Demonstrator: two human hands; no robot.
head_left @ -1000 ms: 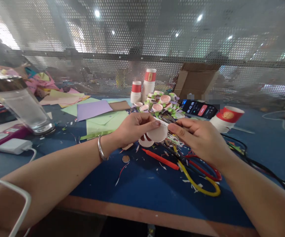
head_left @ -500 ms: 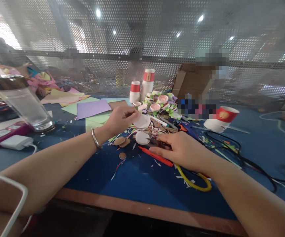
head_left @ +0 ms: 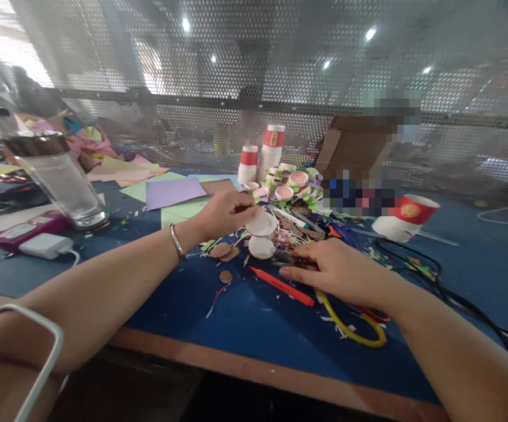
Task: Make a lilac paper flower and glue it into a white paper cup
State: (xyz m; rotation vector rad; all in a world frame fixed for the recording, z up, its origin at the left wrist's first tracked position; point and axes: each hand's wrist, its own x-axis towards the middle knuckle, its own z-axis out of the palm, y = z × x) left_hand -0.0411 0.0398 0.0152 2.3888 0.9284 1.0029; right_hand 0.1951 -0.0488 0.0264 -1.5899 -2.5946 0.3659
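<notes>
My left hand (head_left: 231,212), with a silver bangle at the wrist, pinches a thin white paper disc (head_left: 259,225) by its upper edge. Just below it another white disc (head_left: 261,247) lies on the tabletop. My right hand (head_left: 328,264) is curled low over what look like scissors; their dark blades (head_left: 283,257) show between thumb and fingers, beside the lower disc. A yellow handle loop (head_left: 370,343) sticks out under the wrist. In front of the thumb lies a red-orange pen (head_left: 282,286). Brown discs (head_left: 221,251) are left of the white ones.
Behind the hands is a pile of small decorated paper rounds (head_left: 291,184), with stacked paper cups (head_left: 272,149) behind. Coloured sheets (head_left: 174,192) and a water bottle (head_left: 67,181) are left. A tilted cup stack (head_left: 407,217) and black cables (head_left: 442,287) are right. Scraps surround the discs.
The view has shifted slightly, so everything sits further right. The dark blade tip has drawn back from the lower white disc. My left hand keeps its pinch, its disc now overlapping the lower one.
</notes>
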